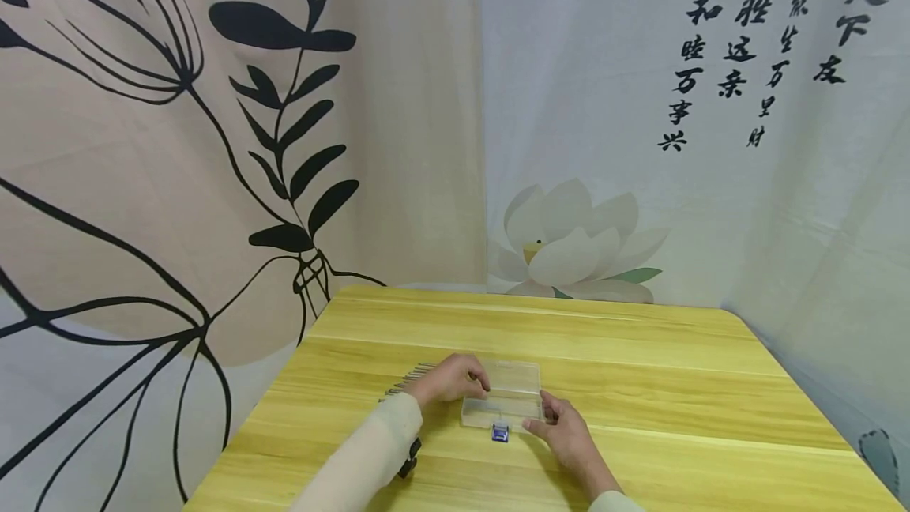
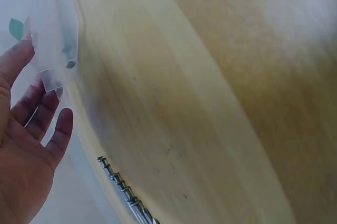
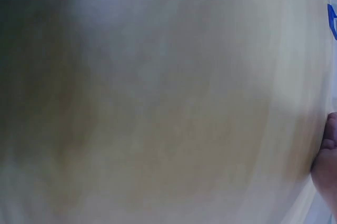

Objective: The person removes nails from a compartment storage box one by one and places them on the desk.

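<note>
A clear plastic box (image 1: 483,415) sits on the table with its lid (image 1: 513,376) raised at the back and a blue latch (image 1: 500,432) at its front. My right hand (image 1: 569,433) grips the right end, thumb at the front and fingers behind. Over the left end is my left hand (image 1: 455,378), fingers bent down toward the inside. In the left wrist view, the thumb and fingers of the left hand (image 2: 26,145) stand apart by the box (image 2: 55,24), with some fingertips hidden. A small dark round spot (image 2: 70,64) shows at the box; its kind is unclear.
Several thin metal screws or nails (image 1: 408,378) lie in a row left of the box, partly behind the left forearm; their heads (image 2: 118,179) show in the left wrist view. The wooden table (image 1: 675,385) extends to a printed curtain (image 1: 412,141) at the back.
</note>
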A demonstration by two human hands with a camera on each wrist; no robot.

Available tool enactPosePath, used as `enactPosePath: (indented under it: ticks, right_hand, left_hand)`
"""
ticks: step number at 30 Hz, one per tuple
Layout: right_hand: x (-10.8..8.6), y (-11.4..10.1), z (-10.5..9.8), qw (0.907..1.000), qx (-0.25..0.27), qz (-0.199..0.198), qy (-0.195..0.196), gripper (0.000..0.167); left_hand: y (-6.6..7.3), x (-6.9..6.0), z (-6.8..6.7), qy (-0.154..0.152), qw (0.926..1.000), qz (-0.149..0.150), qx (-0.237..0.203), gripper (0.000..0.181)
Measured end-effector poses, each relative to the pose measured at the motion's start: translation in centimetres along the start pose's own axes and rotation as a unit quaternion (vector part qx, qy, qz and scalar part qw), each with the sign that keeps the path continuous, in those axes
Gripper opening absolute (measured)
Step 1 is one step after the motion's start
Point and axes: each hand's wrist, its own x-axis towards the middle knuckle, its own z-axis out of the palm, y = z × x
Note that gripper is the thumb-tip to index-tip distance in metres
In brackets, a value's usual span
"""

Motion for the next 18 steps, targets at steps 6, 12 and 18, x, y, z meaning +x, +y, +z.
enactPosePath:
  ticks: [6, 12, 18]
  right_hand:
    - [0.02, 0.14, -0.04, 1.0, -0.002, -0.002, 0.002, 0.074]
    - [0.02, 0.13, -0.02, 1.0, 0.002, 0.004, 0.004, 0.074]
    - [0.19, 0.19, 0.07, 1.0, -0.001, 0.003, 0.0, 0.074]
  left_hand:
    - [-0.01, 0.08, 0.21, -0.001, 1.0, -0.001, -0.001, 0.004]
    - [-0.13, 0.29, 0.29, -0.001, 1.0, 0.003, 0.005, 0.005]
    - [-0.5, 0.57, 0.4, -0.002, 0.9998, 0.011, 0.018, 0.004]
